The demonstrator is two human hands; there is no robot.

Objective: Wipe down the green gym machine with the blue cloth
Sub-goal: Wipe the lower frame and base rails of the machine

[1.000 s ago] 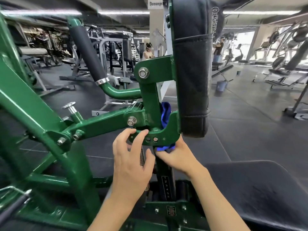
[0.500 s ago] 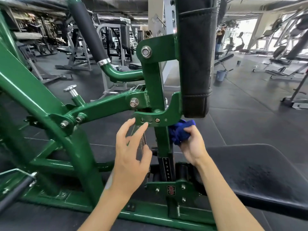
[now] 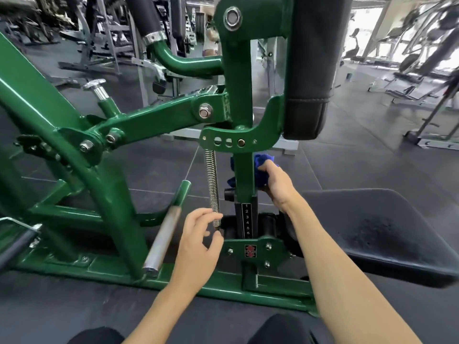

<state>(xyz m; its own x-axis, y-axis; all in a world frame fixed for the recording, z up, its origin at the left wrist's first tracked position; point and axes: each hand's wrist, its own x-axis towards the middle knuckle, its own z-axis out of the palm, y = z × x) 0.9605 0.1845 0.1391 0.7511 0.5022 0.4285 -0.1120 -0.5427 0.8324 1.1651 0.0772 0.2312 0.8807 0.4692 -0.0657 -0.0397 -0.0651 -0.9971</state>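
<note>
Two hands point(image 3: 198, 244) point(image 3: 278, 186), one cloth point(image 3: 263, 160), one machine point(image 3: 239, 75)

Dark rubber flooring point(image 3: 347, 155) is laid throughout, with tile seams visible. Bright windows point(image 3: 367, 21) are noted at the far end, and daylight is reflected on the floor below them. Grey benches point(image 3: 407, 93) are ranged beneath the windows, and grey racks point(image 3: 109, 28) stand well to their left.

Right hand point(image 3: 275, 184): forward of and above the left. Arm bare and extended, wrist straight, back of the hand towards the camera. Fingers curled round a crumpled blue cloth point(image 3: 263, 162). Left hand point(image 3: 198, 240): lower and nearer the body. Bare forearm angled inward, fingers loosely bent, thumb apart from forefinger, gripping nothing.
</note>
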